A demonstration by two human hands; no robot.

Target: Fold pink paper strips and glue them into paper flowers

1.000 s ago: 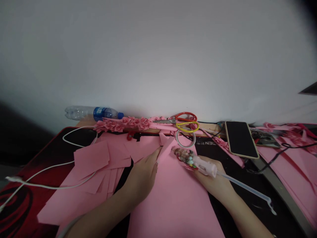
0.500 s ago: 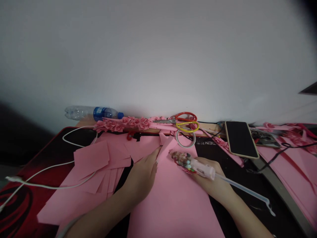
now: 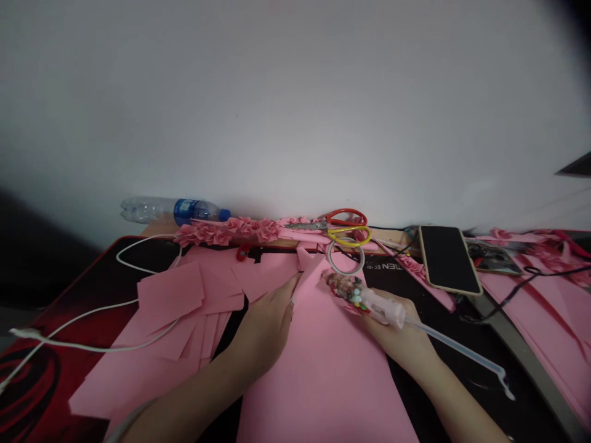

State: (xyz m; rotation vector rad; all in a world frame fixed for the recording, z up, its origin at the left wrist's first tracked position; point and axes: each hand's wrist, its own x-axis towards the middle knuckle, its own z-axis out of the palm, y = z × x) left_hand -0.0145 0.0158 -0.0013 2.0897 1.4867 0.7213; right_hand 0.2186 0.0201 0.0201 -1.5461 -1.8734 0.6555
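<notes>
A long pink paper sheet (image 3: 323, 375) lies in the middle of the mat, its far left edge folded up. My left hand (image 3: 265, 323) is on that edge, fingers together on the folded paper. In my right hand (image 3: 401, 338) is a pale pink glue gun (image 3: 381, 307), its tip crusted and dotted with coloured beads, just above the sheet near its far end. A translucent glue stick (image 3: 457, 351) juts from its back toward the lower right. The right fingers are partly hidden behind the gun.
Loose pink papers (image 3: 170, 298) and a white cable (image 3: 92, 349) lie at left. Along the wall are a bottle (image 3: 161, 210), paper flowers (image 3: 221, 231), scissors (image 3: 346, 229), a tape ring (image 3: 345, 271) and a phone (image 3: 449, 258). More pink paper (image 3: 540, 326) lies at right.
My right hand and the glue gun have moved slightly to the right, away from the fold. My left hand stays where it was on the paper.
</notes>
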